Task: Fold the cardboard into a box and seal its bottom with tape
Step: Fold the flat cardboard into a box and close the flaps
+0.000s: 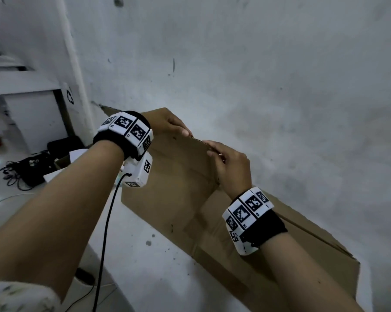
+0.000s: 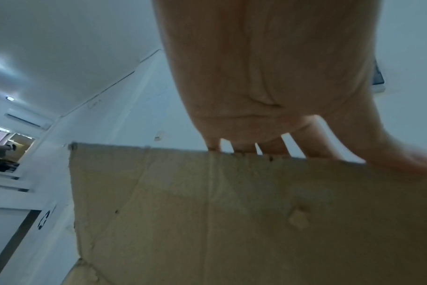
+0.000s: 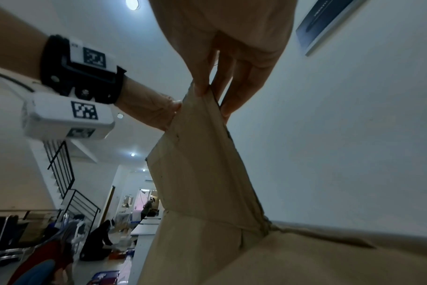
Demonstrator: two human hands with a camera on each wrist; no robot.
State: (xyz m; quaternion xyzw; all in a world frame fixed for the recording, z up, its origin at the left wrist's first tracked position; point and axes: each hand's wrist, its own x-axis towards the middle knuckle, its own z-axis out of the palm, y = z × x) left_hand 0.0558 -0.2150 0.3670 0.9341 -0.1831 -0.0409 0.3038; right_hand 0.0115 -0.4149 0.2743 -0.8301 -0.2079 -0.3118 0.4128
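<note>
Cardboard (image 1: 181, 176) is pinched along its top edge by left hand (image 1: 167, 124) and right hand (image 1: 230, 165); layers should be parted evenly.

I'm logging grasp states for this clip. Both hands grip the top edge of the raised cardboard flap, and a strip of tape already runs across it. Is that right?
Not quite. Both the left hand and the right hand do grip the top edge of the cardboard flap, but no tape shows on it: the head view and both wrist views show bare cardboard.
</note>
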